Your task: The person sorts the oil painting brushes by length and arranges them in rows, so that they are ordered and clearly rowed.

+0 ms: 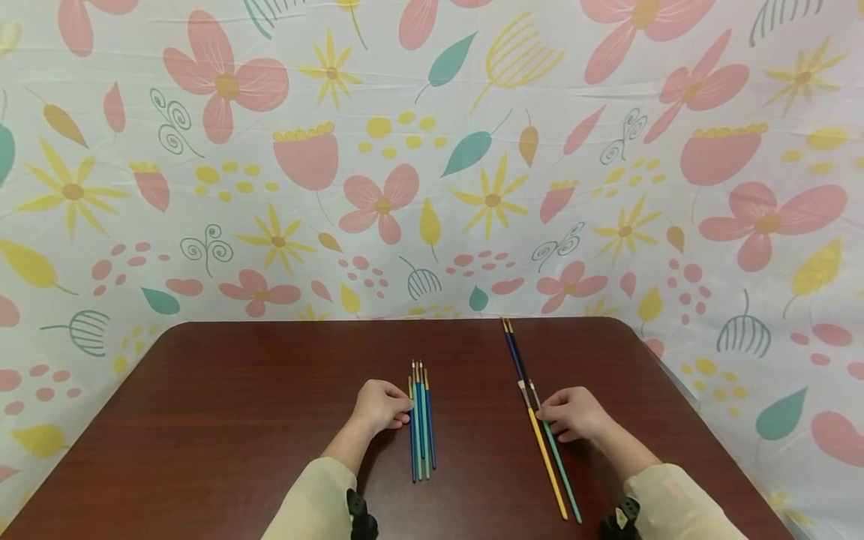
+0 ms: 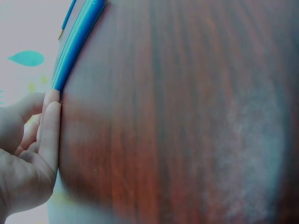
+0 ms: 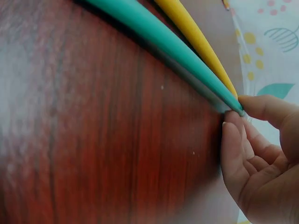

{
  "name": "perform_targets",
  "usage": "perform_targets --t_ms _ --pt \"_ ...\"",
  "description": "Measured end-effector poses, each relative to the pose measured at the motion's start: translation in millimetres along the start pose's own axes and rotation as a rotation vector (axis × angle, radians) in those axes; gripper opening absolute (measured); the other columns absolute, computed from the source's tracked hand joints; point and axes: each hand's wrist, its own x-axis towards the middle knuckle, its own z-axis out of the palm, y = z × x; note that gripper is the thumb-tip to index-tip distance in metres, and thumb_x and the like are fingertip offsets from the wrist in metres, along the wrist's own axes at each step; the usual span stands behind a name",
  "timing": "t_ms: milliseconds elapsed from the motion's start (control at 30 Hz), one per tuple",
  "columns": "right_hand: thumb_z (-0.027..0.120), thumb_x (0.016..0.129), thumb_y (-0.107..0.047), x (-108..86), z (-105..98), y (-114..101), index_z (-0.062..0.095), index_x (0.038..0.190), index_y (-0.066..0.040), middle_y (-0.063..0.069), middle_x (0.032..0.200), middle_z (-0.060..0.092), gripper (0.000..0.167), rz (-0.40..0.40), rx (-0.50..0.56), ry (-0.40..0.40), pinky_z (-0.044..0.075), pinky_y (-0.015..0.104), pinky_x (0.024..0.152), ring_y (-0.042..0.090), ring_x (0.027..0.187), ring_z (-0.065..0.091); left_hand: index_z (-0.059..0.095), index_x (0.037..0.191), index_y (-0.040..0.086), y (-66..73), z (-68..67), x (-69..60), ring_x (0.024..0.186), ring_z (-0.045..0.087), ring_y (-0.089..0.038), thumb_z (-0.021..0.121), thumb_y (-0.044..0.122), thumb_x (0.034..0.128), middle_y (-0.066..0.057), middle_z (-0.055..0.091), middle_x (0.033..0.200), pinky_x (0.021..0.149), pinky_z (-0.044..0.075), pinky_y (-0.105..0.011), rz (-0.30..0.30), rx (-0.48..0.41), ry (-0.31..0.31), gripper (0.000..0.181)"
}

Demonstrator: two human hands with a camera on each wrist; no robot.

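My right hand (image 1: 574, 414) pinches the green paintbrush (image 1: 559, 465) near its ferrule, probably for control, beside the yellow paintbrush (image 1: 548, 465) on the table (image 1: 270, 420), while my left hand (image 1: 380, 406) touches the bunched blue-and-teal paintbrushes (image 1: 418, 431), maybe to stop rolling, can't tell if it's gripping.

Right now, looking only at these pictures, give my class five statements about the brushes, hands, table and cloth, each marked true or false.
1. The left hand touches a blue brush. True.
2. The yellow brush lies nearer the left hand. False: the yellow brush lies nearer the right hand.
3. The right hand holds a green brush. True.
4. The table is white. False: the table is dark reddish brown.
5. The cloth behind the table is plain. False: it has flowers on it.
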Motion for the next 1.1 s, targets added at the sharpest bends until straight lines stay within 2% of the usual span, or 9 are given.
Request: perform_targets --t_ms 367,633,900,1100 --pt "0.072 0.083 -0.017 1.7 3.4 -4.1 0.064 0.101 0.006 0.013 0.091 0.065 0.03 0.03 -0.02 0.062 0.057 0.037 0.058 0.018 0.069 0.062 0.068 0.089 -0.005 0.7 0.4 0.8 0.05 0.062 -0.008 0.071 0.006 0.0817 -0.01 0.069 0.069 0.052 0.057 -0.026 -0.001 0.006 0.01 0.013" --pt "0.065 0.087 -0.017 0.6 4.5 -5.0 0.065 0.102 0.005 0.015 0.095 0.068 0.027 0.047 0.013 0.072 0.058 0.038 0.061 0.019 0.072 0.064 0.067 0.089 -0.005 -0.1 0.5 0.0 0.051 0.063 -0.009 0.072 0.007 0.0815 -0.009 0.068 0.068 0.052 0.057 -0.027 -0.007 0.007 0.008 0.015" --pt "0.061 0.09 -0.02 4.3 4.6 -10.8 0.063 0.109 0.006 0.017 0.1 0.068 0.032 0.019 0.059 0.127 0.059 0.037 0.064 0.02 0.078 0.067 0.066 0.089 -0.005 0.0 0.4 -1.4 0.051 0.063 -0.009 0.071 0.007 0.0816 -0.009 0.068 0.067 0.052 0.057 -0.027 -0.009 0.002 0.007 0.015" --pt "0.057 0.093 -0.021 11.0 9.3 -14.4 0.061 0.114 0.006 0.02 0.109 0.066 0.034 -0.019 0.131 0.15 0.059 0.036 0.069 0.021 0.085 0.067 0.066 0.088 -0.005 -0.3 1.4 -1.2 0.05 0.062 -0.009 0.072 0.007 0.081 -0.009 0.068 0.067 0.052 0.057 -0.027 -0.009 -0.001 0.01 0.015"
